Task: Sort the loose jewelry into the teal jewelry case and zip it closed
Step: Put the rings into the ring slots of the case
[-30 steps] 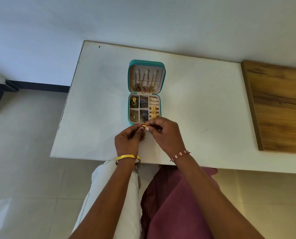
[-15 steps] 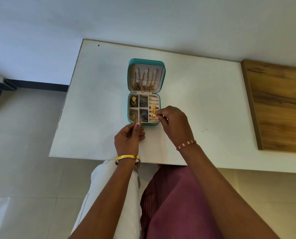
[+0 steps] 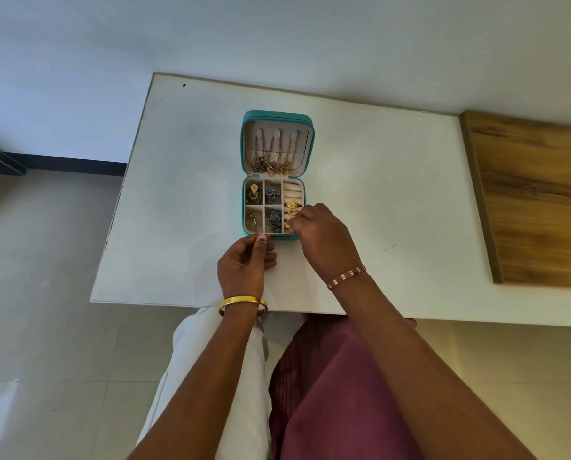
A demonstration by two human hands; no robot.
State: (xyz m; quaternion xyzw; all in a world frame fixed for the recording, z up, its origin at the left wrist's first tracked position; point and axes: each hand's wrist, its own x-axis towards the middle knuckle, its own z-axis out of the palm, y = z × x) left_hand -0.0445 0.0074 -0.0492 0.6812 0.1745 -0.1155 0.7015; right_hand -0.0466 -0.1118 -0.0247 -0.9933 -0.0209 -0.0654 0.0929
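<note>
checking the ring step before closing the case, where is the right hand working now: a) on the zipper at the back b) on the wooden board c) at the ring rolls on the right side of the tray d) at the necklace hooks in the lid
c: the right hand has its fingertips at the gold rings in the ring rolls on the right side of the teal jewelry case, which lies open.

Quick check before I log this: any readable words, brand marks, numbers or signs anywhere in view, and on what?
None can be read.
teal jewelry case: no label or brand shows on its shell or lining.
white table: only small dark specks, no writing.
wooden board: bare wood grain.
gold bangle and beaded bracelet: no lettering visible.
</note>
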